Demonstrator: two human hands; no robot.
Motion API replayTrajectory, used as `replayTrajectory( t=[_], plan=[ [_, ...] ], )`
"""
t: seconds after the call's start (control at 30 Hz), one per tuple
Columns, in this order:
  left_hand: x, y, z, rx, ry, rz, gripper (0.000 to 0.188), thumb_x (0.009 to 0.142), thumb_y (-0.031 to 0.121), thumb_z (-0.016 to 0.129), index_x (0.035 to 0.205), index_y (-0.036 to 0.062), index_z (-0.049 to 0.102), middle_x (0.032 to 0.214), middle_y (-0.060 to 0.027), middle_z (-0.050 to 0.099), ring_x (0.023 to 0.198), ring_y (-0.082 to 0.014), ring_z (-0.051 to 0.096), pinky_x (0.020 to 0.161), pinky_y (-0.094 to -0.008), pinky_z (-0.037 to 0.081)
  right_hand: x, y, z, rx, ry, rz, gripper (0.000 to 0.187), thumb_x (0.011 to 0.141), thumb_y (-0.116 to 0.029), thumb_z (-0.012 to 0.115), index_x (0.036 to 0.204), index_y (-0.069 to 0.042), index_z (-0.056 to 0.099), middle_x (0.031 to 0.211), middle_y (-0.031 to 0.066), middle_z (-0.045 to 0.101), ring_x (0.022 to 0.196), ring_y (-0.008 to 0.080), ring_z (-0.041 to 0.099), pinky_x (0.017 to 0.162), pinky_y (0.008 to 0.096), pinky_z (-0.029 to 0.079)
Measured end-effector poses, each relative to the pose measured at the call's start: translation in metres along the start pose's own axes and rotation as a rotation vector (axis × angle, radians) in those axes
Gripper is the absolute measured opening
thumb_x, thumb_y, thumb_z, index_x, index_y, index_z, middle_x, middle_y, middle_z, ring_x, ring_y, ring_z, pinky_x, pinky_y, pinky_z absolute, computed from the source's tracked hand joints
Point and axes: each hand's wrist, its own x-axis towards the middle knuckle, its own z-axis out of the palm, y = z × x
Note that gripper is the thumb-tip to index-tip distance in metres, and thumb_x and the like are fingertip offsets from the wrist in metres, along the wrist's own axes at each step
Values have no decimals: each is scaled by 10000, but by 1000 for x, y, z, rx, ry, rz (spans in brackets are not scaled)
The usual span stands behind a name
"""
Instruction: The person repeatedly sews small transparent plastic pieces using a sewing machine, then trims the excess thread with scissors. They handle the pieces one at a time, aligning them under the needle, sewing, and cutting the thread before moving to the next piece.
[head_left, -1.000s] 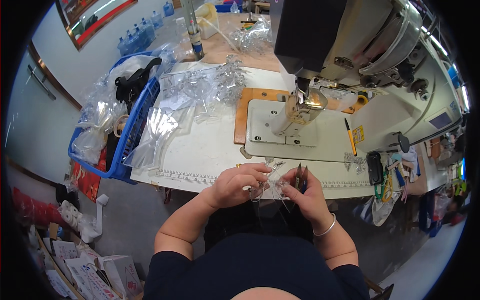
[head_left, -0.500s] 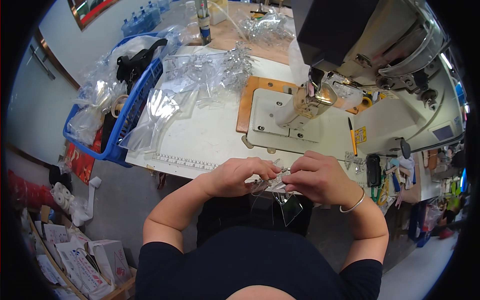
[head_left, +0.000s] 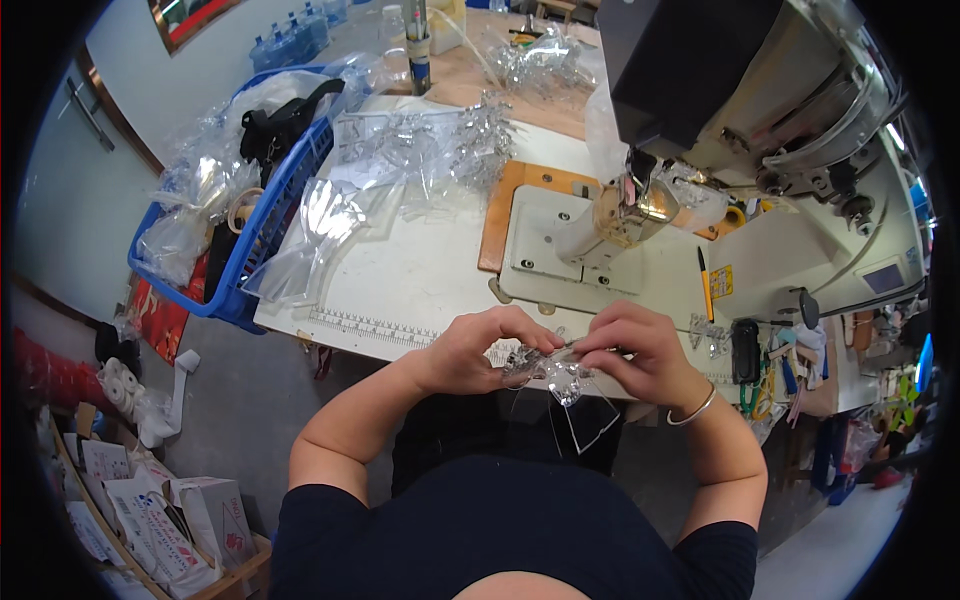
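Over the table's front edge, both hands are closed on a small crumpled piece of clear, shiny plastic (head_left: 566, 383). My left hand (head_left: 478, 350) curls round its left side, thumb and forefinger meeting near the middle. A pinch of my right hand (head_left: 638, 352) grips the upper right part. A thin clear strip or edge hangs below in a pointed loop, and a fine thread dangles beside it. Just beyond my hands stands a sewing machine (head_left: 630, 215) with a raised post, its white plate on an orange-brown board (head_left: 498, 225).
Clear plastic pieces (head_left: 430, 150) lie heaped on the white table (head_left: 400, 270), with clear sheets (head_left: 325, 225) beside them. A blue basket (head_left: 240, 270) full of plastic stands at the left. To the right lie an orange pen (head_left: 706, 285) and a black case (head_left: 745, 350). Cardboard boxes (head_left: 160, 520) sit lower left.
The plastic piece has turned between my fingers, so more of its shiny face shows below them. My right hand has shifted slightly, and the hanging loop has swung a little to the right.
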Motion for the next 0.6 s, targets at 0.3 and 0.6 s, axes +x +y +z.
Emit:
replayTrajectory(
  t=[0.3, 0.6],
  plan=[
    [-2, -10, 25, -990, 333, -612, 501, 828, 32, 640, 1255, 67, 380, 1026, -89, 588, 936, -216, 633, 858, -350, 522, -4, 16, 36, 367, 345, 327, 346, 734, -47, 744, 1048, -51, 598, 918, -17, 493, 671, 35, 443, 601, 185, 375],
    [-11, -23, 35, -721, 420, -614, 641, 884, -9, 548, 1438, 171, 280, 1422, -127, 320, 1142, -227, 547, 912, -322, 497, -4, 29, 46, 511, 390, 526, 541, 750, -40, 734, 1244, -48, 514, 947, 17, 529, 762, 68, 523, 690, 210, 474]
  ],
)
